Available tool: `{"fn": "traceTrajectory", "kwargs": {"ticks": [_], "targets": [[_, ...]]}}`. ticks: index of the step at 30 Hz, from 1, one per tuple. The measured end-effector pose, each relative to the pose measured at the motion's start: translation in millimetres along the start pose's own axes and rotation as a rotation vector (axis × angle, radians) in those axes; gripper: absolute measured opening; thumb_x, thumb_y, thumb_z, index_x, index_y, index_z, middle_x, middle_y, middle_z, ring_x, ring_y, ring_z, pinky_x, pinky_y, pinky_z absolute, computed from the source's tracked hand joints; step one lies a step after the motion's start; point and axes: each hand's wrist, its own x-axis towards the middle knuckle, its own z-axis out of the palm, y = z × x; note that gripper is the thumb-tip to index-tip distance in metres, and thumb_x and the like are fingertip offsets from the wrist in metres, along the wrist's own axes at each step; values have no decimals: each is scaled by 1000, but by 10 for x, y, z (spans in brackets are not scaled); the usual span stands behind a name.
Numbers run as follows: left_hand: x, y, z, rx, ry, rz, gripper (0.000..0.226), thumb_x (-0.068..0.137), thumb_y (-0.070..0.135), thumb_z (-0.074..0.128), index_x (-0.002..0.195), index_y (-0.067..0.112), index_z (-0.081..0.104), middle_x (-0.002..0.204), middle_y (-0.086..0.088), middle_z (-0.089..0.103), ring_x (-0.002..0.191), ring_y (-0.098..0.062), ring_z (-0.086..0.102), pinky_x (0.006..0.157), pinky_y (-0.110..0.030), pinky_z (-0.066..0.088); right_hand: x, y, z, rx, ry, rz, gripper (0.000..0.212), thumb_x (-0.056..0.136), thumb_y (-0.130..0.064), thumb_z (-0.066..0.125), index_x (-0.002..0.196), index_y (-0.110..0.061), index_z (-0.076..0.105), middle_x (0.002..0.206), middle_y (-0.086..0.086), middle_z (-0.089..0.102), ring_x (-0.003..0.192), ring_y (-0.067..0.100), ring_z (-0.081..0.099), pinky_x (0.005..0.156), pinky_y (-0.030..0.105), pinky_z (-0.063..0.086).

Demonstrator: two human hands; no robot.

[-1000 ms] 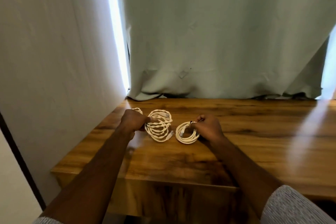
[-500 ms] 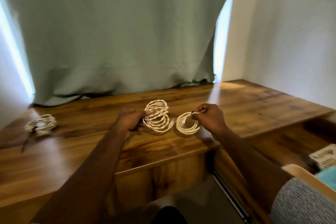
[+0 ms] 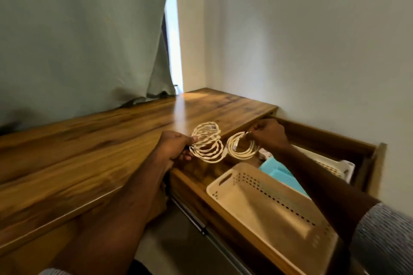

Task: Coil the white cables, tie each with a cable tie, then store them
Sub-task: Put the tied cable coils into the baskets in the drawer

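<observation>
**Ana:** Left hand (image 3: pixel 173 148) grips the twisted cable coil (image 3: pixel 206 143) at its left edge, fingers curled round the strands, thumb on top. What about the other?

**Ben:** Right hand (image 3: pixel 269 133) pinches the smooth cable coil (image 3: pixel 242 146) at its top, where a small dark cable tie (image 3: pixel 246 133) seems to bind the loops — it is too small to be sure of more.

**Ana:** How do the two coils look?

**Ben:** Both cream-white. The twisted one is bigger and looser, its loops fanned apart so it reads as two stacked rings, taller than wide. The smooth one is a tighter, flatter oval, its long axis running left to right, with a pale plug lying against its left inner side.

**Ana:** And where are they?

**Ben:** Both held in the air, side by side and almost touching. The twisted coil hangs over the front edge of the wooden table (image 3: pixel 89 147); the smooth one hangs over the open drawer (image 3: pixel 335 140) to the right. Their open faces tilt towards the camera.

**Ana:** What is in the drawer?

**Ben:** A beige perforated basket (image 3: pixel 263 205) nearest — below and in front of the coils — a turquoise box (image 3: pixel 279 172) behind it, and a white basket (image 3: pixel 339 166) further back, partly hidden by the right forearm. A grey-green curtain (image 3: pixel 78 40) hangs behind the table.
</observation>
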Motion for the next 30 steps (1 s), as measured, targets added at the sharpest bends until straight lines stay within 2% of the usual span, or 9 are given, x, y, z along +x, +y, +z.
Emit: {"fn": "traceTrajectory", "kwargs": {"ticks": [6, 10, 13, 16, 19, 23, 26, 30], "targets": [[-181, -108, 661, 142, -199, -1, 20, 81, 13, 80, 88, -5, 74, 74, -24, 71, 48, -21, 60, 48, -28, 54, -81, 498, -675, 34, 60, 73, 10, 67, -18, 86, 68, -17, 77, 64, -1, 73, 66, 17, 72, 68, 38, 62], [-351, -143, 927, 278, -395, 57, 15, 81, 13, 79, 83, -2, 74, 67, -18, 69, 48, -19, 61, 43, -26, 51, -170, 746, -834, 41, 88, 101, 9, 70, -17, 86, 70, -17, 77, 66, -1, 74, 69, 19, 73, 68, 38, 62], [-455, -146, 1041, 446, -544, 105, 18, 83, 14, 79, 89, -3, 74, 63, -10, 68, 45, -13, 60, 41, -23, 47, -210, 836, -850, 47, 88, 111, 9, 70, -17, 85, 72, -17, 77, 70, 0, 74, 71, 18, 72, 69, 40, 62], [-491, -190, 1145, 556, -653, 94, 22, 83, 12, 78, 95, -5, 72, 83, -22, 70, 51, -14, 59, 47, -23, 52, -242, 850, -818, 36, 85, 125, 9, 71, -18, 85, 73, -15, 77, 70, 0, 74, 69, 16, 71, 59, 35, 59], [-491, -245, 1245, 614, -747, 60, 25, 84, 13, 77, 101, -5, 70, 98, -28, 70, 61, -18, 60, 52, -24, 55, -252, 889, -794, 26, 74, 163, 9, 75, -18, 83, 77, -13, 76, 73, 2, 73, 61, 11, 67, 43, 22, 44], [-492, -305, 1338, 735, -802, 35, 26, 82, 14, 79, 102, -1, 71, 92, -5, 73, 63, -14, 62, 56, -24, 56, -268, 995, -784, 31, 46, 210, 11, 78, -15, 82, 82, -8, 74, 78, 6, 74, 55, 7, 63, 36, 15, 37], [-462, -364, 1383, 881, -762, 90, 29, 82, 19, 80, 105, 4, 71, 93, 6, 67, 75, -14, 67, 59, -24, 56, -280, 1053, -758, -1, 25, 240, 14, 77, -16, 82, 84, -7, 73, 80, 5, 73, 59, 9, 65, 40, 18, 39], [-420, -423, 1396, 1029, -731, 216, 26, 79, 25, 81, 100, 11, 73, 90, 18, 61, 90, -7, 58, 71, -20, 47, -271, 1137, -712, -45, -22, 311, 19, 77, -17, 83, 86, -7, 70, 78, 4, 72, 60, 9, 68, 44, 22, 42]]}}
